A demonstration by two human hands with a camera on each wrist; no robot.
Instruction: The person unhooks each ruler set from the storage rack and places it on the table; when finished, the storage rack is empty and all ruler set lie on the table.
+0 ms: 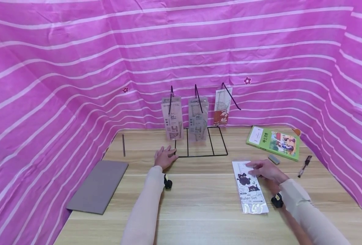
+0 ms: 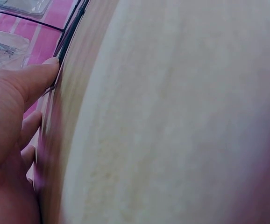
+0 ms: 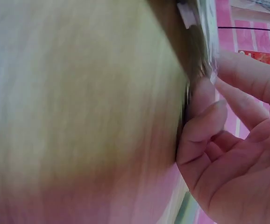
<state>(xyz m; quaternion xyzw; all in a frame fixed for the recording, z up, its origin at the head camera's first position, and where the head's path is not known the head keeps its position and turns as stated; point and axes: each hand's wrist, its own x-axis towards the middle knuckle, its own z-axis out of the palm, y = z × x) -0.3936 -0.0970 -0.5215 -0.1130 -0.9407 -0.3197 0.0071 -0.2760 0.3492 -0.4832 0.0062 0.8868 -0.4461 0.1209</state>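
Note:
A clear-fronted ruler set packet (image 1: 250, 197) with black cartoon cats lies toward the right of the table. My right hand (image 1: 268, 170) pinches its upper right edge; the right wrist view shows thumb and fingers on the packet's edge (image 3: 209, 37). My left hand (image 1: 165, 157) rests at the front left corner of a black wire rack (image 1: 200, 156), its thumb (image 2: 37, 79) against the wire and the other fingers loosely extended. From the rack's hooks hang a pinkish packet (image 1: 173, 122), a greyish packet (image 1: 197, 124) and a white-and-red packet (image 1: 223, 105).
A grey board (image 1: 98, 187) lies at the left, with a thin dark stick (image 1: 123, 145) behind it. On the right are a green book (image 1: 274, 141), a small grey block (image 1: 274, 159) and a pen (image 1: 305, 166). Pink striped cloth (image 1: 181, 51) encloses the table.

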